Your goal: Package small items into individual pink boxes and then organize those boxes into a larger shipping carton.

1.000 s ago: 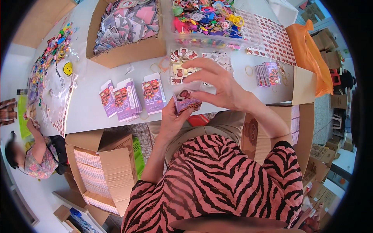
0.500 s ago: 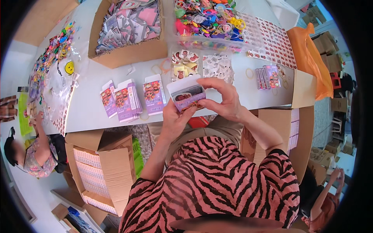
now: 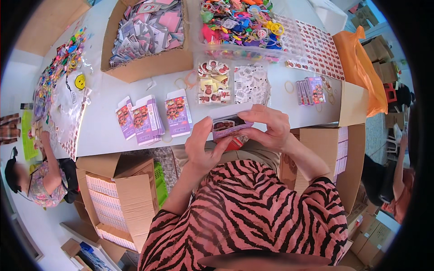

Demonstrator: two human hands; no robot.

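Between my two hands, over the table's near edge, is a small purple cardboard box (image 3: 228,128) with its top end open. Stickers (image 3: 224,125) show inside its mouth, and its pale flap (image 3: 231,109) stands up at the far side. My left hand (image 3: 202,143) grips the box's left side, thumb in front. My right hand (image 3: 267,128) holds the right side, its index finger at the top rim and its thumb along the front. Beyond the box lie a pile of stickers (image 3: 214,84) and a pile of small white printed packets (image 3: 251,85).
Left of my hands lie flat purple cartons (image 3: 147,118); filled boxes (image 3: 311,91) stand at right. Behind are a carton of cards (image 3: 135,71) and a clear bin of colourful trinkets (image 3: 242,49). Open cartons (image 3: 133,203) flank my lap. Other people (image 3: 47,178) work at both sides.
Both hands have moved the box slightly right and nearer to me. Its opening is turned further round, and the flap sits lower in view. The person at right has shifted.
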